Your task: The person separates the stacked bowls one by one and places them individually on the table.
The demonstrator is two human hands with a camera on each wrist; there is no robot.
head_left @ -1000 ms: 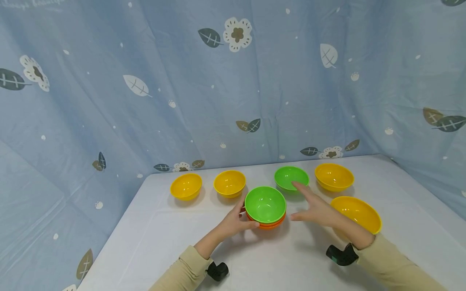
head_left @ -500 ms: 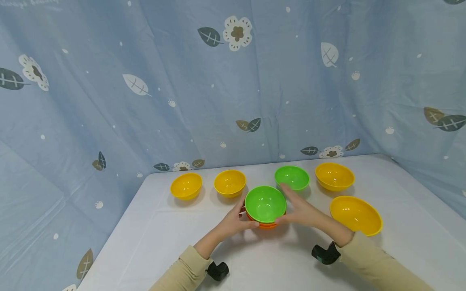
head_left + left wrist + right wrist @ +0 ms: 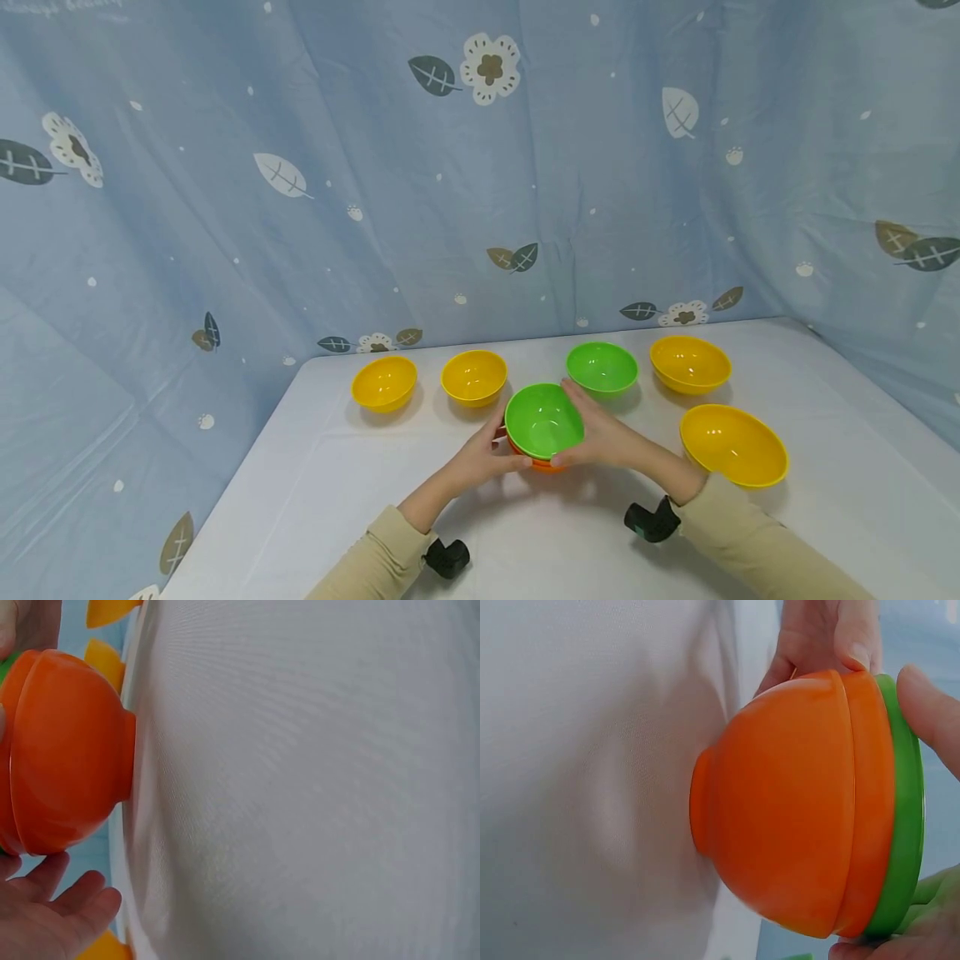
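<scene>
Near the middle of the table stands a nested stack: a green bowl (image 3: 542, 423) on top of two orange bowls (image 3: 784, 802), foot down on the white cloth. My left hand (image 3: 478, 458) holds the stack's left side, thumb at the front and fingers behind. On the opposite side my right hand (image 3: 606, 433) grips the green bowl by its rim. The right wrist view shows its thumb (image 3: 930, 712) on the green rim and its fingers (image 3: 922, 934) at the far side of that rim. The left thumb (image 3: 855, 645) touches the orange bowls there.
Behind the stack, a second green bowl (image 3: 602, 368) stands upright. Two yellow bowls (image 3: 384, 385) (image 3: 474, 378) are at the back left. Two larger yellow bowls (image 3: 690, 365) (image 3: 733, 446) stand at right. A blue patterned curtain (image 3: 465, 183) hangs behind the white-covered table (image 3: 337, 475).
My right hand has moved left from beside the stack and taken hold of the green bowl's rim. The left hand and the bowls have stayed in place.
</scene>
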